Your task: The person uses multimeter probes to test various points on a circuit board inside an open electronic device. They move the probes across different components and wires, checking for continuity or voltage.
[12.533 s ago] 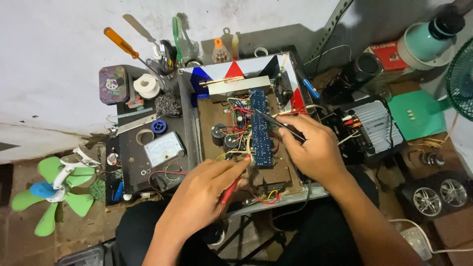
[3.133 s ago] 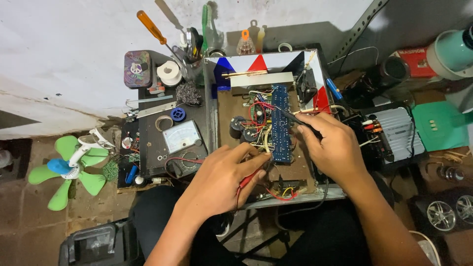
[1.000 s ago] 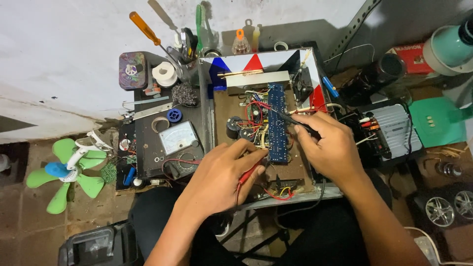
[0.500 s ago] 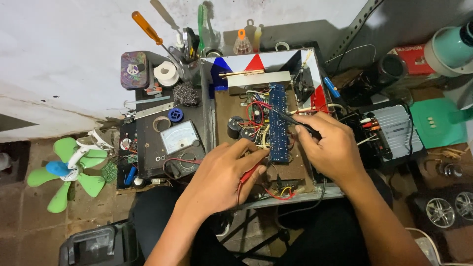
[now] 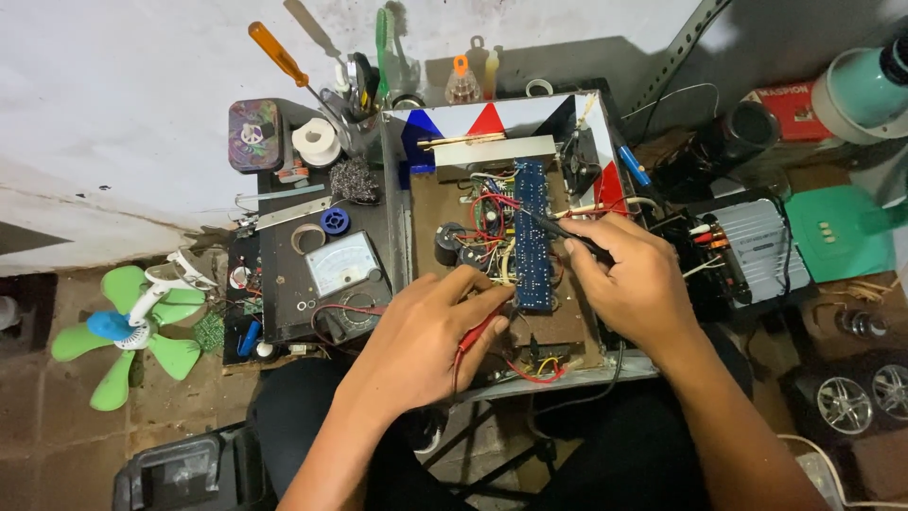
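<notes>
Red probe (image 5: 480, 329) being pinched in left hand (image 5: 421, 336) fingers, tip angled toward blue board (image 5: 532, 237). Black probe (image 5: 558, 230) being gripped in closed right hand (image 5: 629, 279) fingers, tip resting on board. Board lying inside open chassis (image 5: 421, 227) on surface, just ahead of both hands. Meter (image 5: 342, 265) sitting left of chassis.
</notes>
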